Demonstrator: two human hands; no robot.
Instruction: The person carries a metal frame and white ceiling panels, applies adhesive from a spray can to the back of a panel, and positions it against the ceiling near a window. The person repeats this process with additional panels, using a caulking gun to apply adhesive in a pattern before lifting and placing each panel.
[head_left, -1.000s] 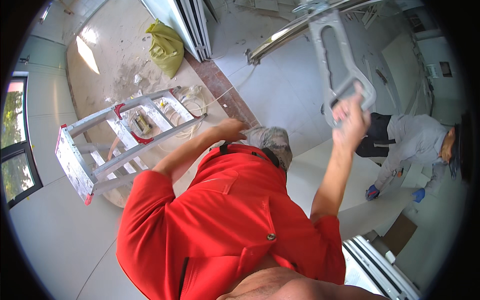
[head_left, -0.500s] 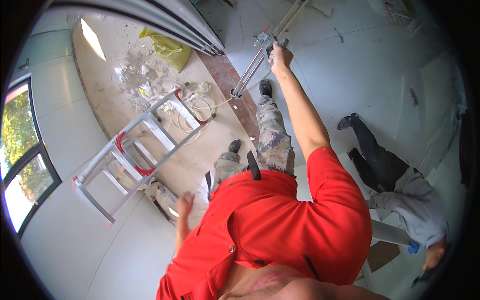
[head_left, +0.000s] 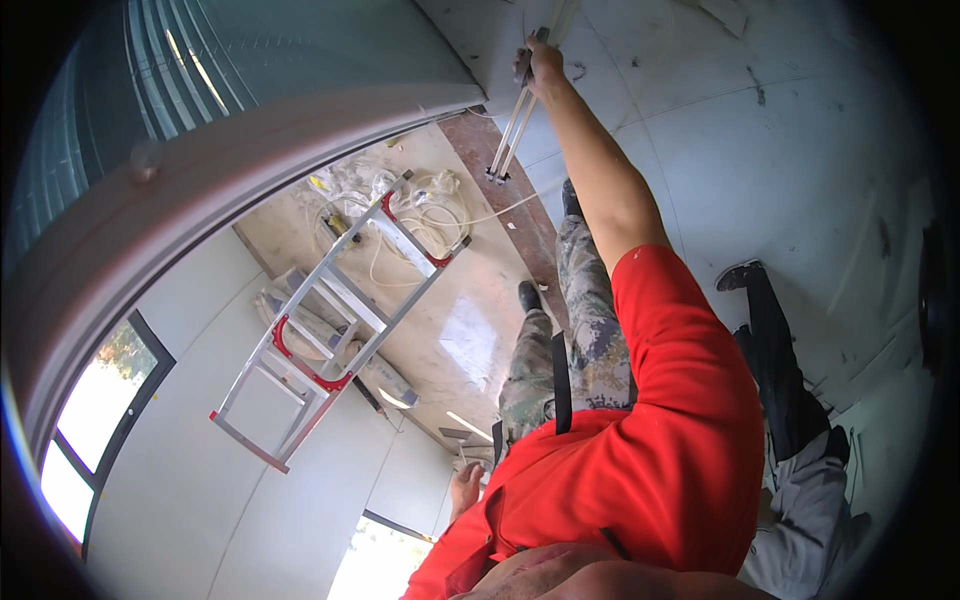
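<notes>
My right hand [head_left: 541, 62] is stretched out far from my body at the top of the view, shut on a metal caulking-gun frame [head_left: 510, 130] whose two thin rods point down toward the floor. The tool's end lies against a white panel [head_left: 700, 110]. My left hand [head_left: 465, 488] hangs low beside my hip with fingers loosely apart, holding nothing. I wear a red shirt and camouflage trousers, and my feet stand near a brown floor strip [head_left: 505, 190].
An aluminium stepladder [head_left: 330, 320] with red brackets stands to my left on the tiled floor. White cables and plastic wrapping [head_left: 400, 200] lie behind it. Another person [head_left: 790, 420] in dark trousers and a grey top crouches at my right. A window [head_left: 90, 440] is at the lower left.
The view has swung, so the ladder now sits lower left. My right hand has reached farther out with the tool. My left hand stays low by my hip.
</notes>
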